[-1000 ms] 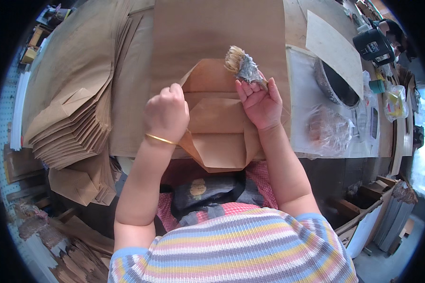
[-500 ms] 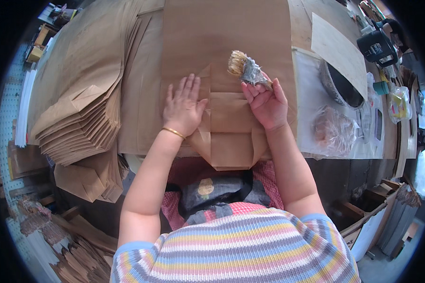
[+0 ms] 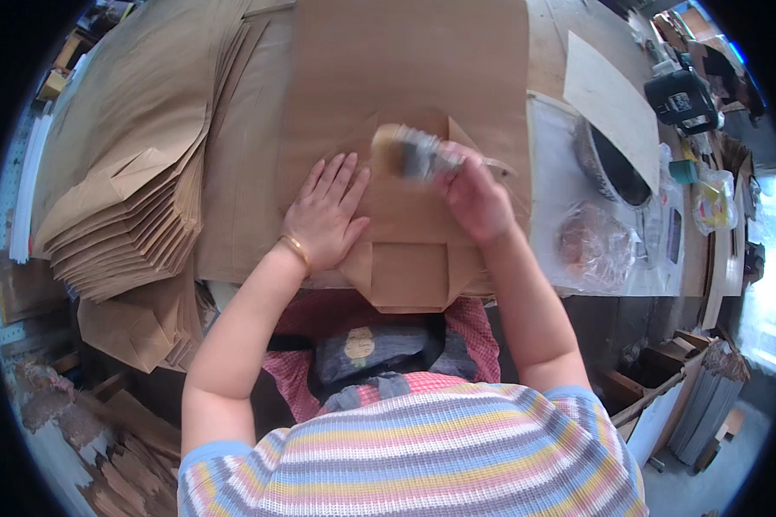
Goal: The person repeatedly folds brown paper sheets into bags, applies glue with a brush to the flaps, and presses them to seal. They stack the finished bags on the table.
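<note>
Seen from above, a brown paper bag [image 3: 405,96] lies flat on a bench [image 3: 547,52], stretching from the center of view toward twelve o'clock, its folded end toward six. The person's left grip [image 3: 326,207], at about ten o'clock, is spread wide, palm down on the bag beside the folds, holding nothing. The right grip [image 3: 476,196], at two o'clock, is closed around a brush [image 3: 412,155] held over the bag just past twelve, pale bristles pointing between nine and ten. Blur hides whether they touch the paper.

The brush looks light, with a firm handle and softer bristles; the handle is the place to hold it. The bag looks light, thin and easily creased or torn, stiffer where folded; a flat palm or a hold along its doubled edges should suit it. Similar bags sit in a stack [image 3: 129,207] toward nine.
</note>
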Motion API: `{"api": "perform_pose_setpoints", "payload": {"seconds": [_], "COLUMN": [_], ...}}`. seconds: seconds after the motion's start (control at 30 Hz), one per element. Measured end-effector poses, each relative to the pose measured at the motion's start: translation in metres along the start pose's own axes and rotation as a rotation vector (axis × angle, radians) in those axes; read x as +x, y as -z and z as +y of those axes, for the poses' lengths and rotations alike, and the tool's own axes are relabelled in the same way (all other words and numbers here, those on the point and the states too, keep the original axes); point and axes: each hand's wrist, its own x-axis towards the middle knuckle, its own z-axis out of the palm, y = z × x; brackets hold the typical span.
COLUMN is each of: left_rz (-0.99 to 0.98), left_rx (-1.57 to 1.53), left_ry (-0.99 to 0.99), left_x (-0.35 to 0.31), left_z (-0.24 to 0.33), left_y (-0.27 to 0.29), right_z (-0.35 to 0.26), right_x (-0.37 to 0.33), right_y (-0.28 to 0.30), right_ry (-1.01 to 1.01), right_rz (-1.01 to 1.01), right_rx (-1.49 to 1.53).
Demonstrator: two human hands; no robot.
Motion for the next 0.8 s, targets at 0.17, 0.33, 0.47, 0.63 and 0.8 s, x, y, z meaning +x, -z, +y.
{"api": "perform_pose_setpoints", "payload": {"seconds": [0.17, 0.33, 0.47, 0.63, 0.8], "left_rz": [0.013, 0.002, 0.023, 0.060, 0.140], "left_rx": [-0.069, -0.004, 0.023, 0.053, -0.350], "left_ry": [0.003, 0.012, 0.001, -0.006, -0.037], "left_x": [-0.002, -0.002, -0.003, -0.003, 0.003], "left_z": [0.002, 0.002, 0.003, 0.002, -0.020], "left_y": [-0.002, -0.003, -0.007, -0.007, -0.005], "right_z": [-0.017, -0.085, -0.063, -0.036, -0.032], "right_x": [-0.111, -0.125, -0.139, -0.152, -0.114], "right_y": [-0.029, -0.053, -0.057, -0.057, -0.085], "right_ry": [-0.360, 0.391, 0.325, 0.368, 0.353], "right_rz": [0.087, -0.368, -0.643, -0.667, -0.614], "right_rx": [-0.375, -1.749, -1.878, -1.665, -1.232]}}
